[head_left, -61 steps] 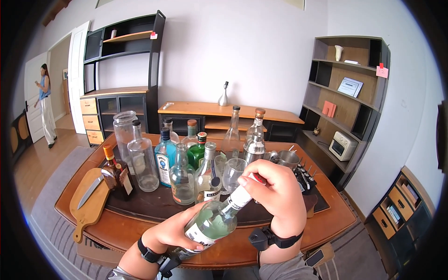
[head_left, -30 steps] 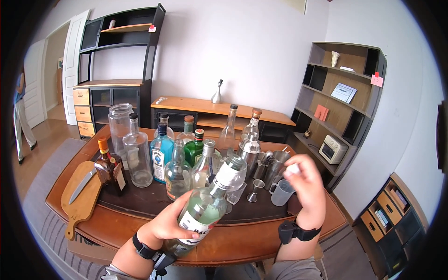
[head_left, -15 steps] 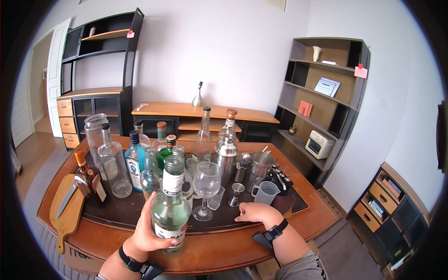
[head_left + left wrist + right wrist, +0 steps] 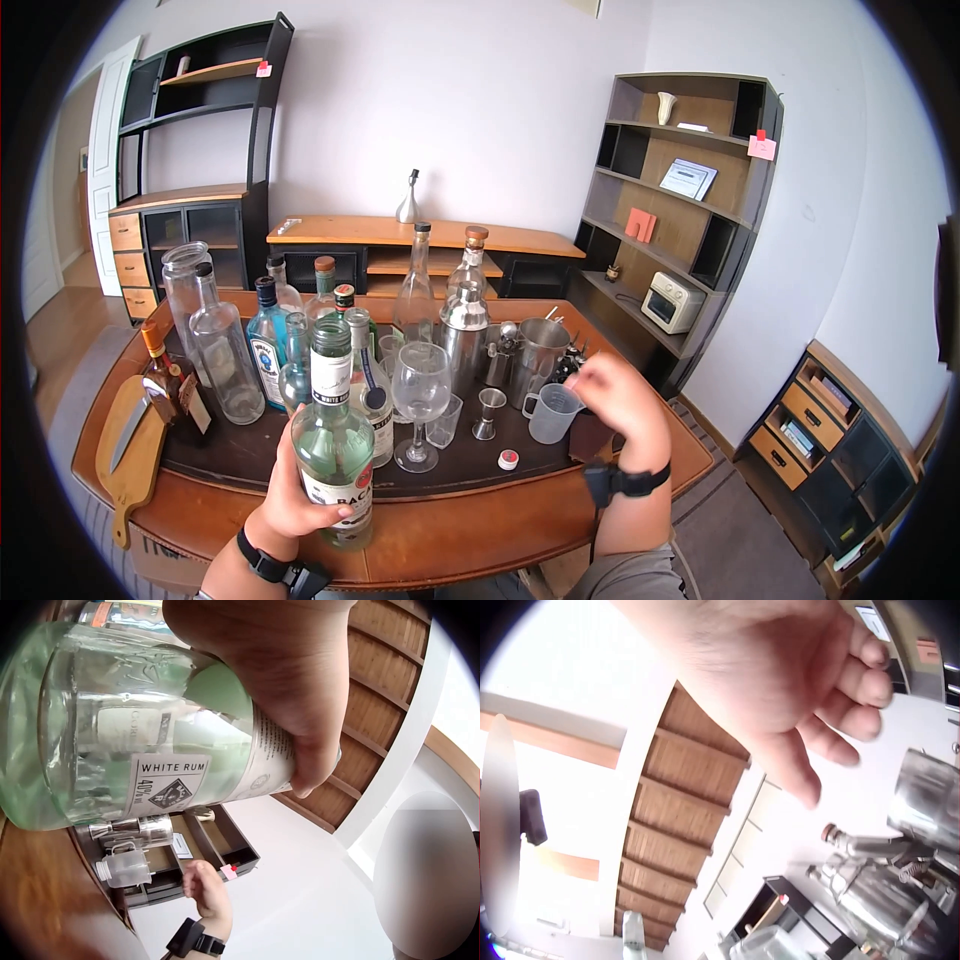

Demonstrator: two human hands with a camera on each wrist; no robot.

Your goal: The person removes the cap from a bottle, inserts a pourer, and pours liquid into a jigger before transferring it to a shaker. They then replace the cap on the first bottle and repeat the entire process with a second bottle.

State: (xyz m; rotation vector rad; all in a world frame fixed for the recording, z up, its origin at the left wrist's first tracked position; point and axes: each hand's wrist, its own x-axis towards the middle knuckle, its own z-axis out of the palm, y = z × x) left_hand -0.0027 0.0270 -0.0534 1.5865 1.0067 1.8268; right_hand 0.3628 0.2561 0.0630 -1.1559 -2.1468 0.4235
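Observation:
My left hand (image 4: 287, 508) grips an uncapped white rum bottle (image 4: 333, 450) by its body, upright at the table's near edge. In the left wrist view the thumb wraps across the label of the rum bottle (image 4: 172, 742). My right hand (image 4: 622, 400) is raised beside the plastic measuring jug (image 4: 552, 414). The right wrist view shows that hand (image 4: 780, 682) with loosely bent fingers and nothing in them. A bottle cap (image 4: 508, 459) with a red and white top lies on the dark mat. Near the bottle stand a stemmed glass (image 4: 420, 385), a small glass (image 4: 444, 425) and a metal jigger (image 4: 488, 415).
Several bottles crowd the left and back, among them a blue bottle (image 4: 267, 345) and a brown bottle (image 4: 175, 385). A knife (image 4: 130, 432) lies on a wooden cutting board (image 4: 140, 485). Behind the jug are a shaker (image 4: 462, 340) and a metal mixing tin (image 4: 540, 350).
My right hand has taken the cap off the bottle, put it on the mat and moved away right. My left hand has brought the bottle from tilted to upright, further left.

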